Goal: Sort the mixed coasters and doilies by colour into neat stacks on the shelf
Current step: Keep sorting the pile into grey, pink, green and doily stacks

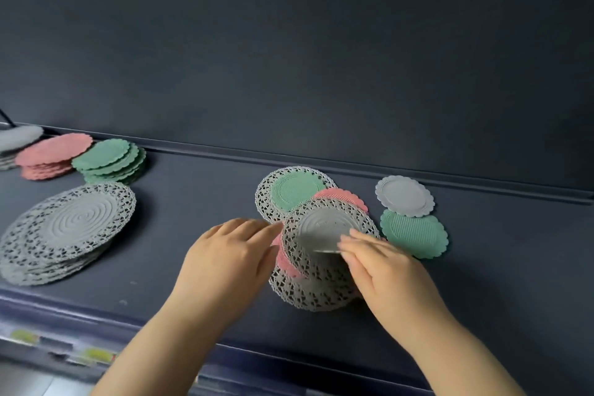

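You are tipping a small grey coaster (321, 231) up off the mixed pile (315, 292) at the middle of the shelf (193, 235). Your right hand (385, 270) is pinching its near rim, probably to free it alone. Your left hand (228, 254), fingers flat, is pressing the pile's 9 o'clock edge, likely steadying it. At 10 o'clock the grey doily stack (64, 231), pink stack (53, 149) and green stack (107, 157) are waiting.
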`<move>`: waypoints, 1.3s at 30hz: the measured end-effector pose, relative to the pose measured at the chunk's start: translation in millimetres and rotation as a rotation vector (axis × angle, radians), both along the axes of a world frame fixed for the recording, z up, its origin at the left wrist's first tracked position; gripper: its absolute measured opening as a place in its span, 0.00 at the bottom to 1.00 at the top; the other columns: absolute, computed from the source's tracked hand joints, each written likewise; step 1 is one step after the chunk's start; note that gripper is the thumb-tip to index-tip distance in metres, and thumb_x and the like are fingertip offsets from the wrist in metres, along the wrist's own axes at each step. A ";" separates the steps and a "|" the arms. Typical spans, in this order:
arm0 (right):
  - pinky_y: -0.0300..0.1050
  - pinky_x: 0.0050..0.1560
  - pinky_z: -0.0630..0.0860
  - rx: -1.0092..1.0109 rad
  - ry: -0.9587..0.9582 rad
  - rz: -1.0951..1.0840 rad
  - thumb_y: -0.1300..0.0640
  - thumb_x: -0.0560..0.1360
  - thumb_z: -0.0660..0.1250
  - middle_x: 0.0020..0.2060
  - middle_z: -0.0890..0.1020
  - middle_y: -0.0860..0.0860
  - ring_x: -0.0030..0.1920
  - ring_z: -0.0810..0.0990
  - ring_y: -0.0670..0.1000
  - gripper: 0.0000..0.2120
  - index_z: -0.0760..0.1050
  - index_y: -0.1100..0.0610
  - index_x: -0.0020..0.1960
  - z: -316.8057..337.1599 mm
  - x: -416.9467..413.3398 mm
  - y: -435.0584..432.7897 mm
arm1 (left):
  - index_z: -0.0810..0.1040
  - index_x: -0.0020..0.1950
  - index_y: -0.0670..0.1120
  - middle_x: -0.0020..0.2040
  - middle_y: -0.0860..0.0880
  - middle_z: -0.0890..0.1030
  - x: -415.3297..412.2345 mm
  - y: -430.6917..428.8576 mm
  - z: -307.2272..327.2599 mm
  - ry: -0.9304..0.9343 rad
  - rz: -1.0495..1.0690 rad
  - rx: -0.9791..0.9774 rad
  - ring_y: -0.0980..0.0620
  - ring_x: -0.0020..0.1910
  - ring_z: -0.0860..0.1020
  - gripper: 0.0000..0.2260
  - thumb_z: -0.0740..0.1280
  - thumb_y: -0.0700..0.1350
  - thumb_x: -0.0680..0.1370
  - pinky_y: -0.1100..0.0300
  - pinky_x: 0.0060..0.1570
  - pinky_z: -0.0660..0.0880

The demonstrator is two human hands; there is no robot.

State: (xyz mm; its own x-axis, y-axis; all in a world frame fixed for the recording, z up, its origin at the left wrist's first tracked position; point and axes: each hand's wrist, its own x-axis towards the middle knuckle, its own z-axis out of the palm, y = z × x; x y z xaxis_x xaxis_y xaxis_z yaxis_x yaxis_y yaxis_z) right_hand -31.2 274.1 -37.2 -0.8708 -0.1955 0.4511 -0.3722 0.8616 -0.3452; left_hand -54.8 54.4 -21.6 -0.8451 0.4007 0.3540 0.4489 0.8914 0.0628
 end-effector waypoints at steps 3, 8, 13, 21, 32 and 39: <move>0.39 0.34 0.76 -0.104 0.089 -0.129 0.51 0.75 0.55 0.38 0.84 0.50 0.37 0.83 0.51 0.18 0.81 0.58 0.47 13.8 -2.4 21.5 | 0.83 0.53 0.52 0.48 0.56 0.83 9.1 18.3 -4.7 0.023 -0.018 -0.002 0.53 0.45 0.82 0.17 0.57 0.53 0.75 0.58 0.41 0.78; 0.41 0.52 0.75 -0.100 0.385 -0.186 0.57 0.75 0.59 0.47 0.84 0.56 0.47 0.82 0.51 0.15 0.80 0.64 0.51 18.8 -2.2 49.3 | 0.82 0.51 0.53 0.48 0.57 0.82 13.8 58.2 -18.0 -0.029 -0.086 0.022 0.55 0.46 0.81 0.16 0.58 0.56 0.72 0.61 0.38 0.78; 0.47 0.31 0.80 0.125 -0.035 -0.034 0.57 0.73 0.66 0.34 0.84 0.53 0.34 0.83 0.51 0.06 0.81 0.57 0.41 -11.2 0.6 53.1 | 0.83 0.51 0.53 0.49 0.55 0.83 5.7 74.2 -33.8 -0.022 -0.110 -0.044 0.53 0.48 0.82 0.17 0.67 0.59 0.68 0.58 0.33 0.79; 0.33 0.21 0.53 -0.005 -0.067 -0.136 0.55 0.76 0.62 0.24 0.70 0.47 0.24 0.67 0.50 0.07 0.77 0.55 0.45 -12.7 -0.2 57.5 | 0.84 0.45 0.55 0.45 0.60 0.83 -0.8 69.4 -31.3 0.006 -0.249 -0.004 0.59 0.45 0.82 0.06 0.70 0.51 0.69 0.67 0.33 0.77; 0.34 0.19 0.51 -0.038 -0.022 -0.167 0.54 0.72 0.62 0.20 0.65 0.45 0.21 0.60 0.46 0.07 0.76 0.53 0.38 -13.5 3.0 57.1 | 0.84 0.44 0.54 0.42 0.60 0.83 -1.7 75.8 -23.2 0.055 -0.269 -0.054 0.59 0.39 0.81 0.16 0.56 0.54 0.72 0.67 0.31 0.76; 0.38 0.22 0.59 -0.096 0.026 -0.179 0.55 0.72 0.59 0.23 0.70 0.46 0.23 0.63 0.47 0.08 0.75 0.54 0.38 -14.2 4.5 54.9 | 0.81 0.53 0.52 0.48 0.57 0.82 -2.8 72.9 -32.2 -0.011 -0.206 -0.049 0.52 0.45 0.82 0.26 0.75 0.38 0.56 0.59 0.37 0.80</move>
State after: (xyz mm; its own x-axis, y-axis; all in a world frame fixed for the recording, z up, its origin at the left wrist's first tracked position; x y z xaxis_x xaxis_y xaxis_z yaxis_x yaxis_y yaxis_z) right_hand -26.6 328.9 -51.4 -0.8755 0.0066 0.4832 -0.2256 0.8787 -0.4208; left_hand -57.6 127.3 -53.8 -0.7475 0.5818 0.3206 0.6213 0.7831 0.0274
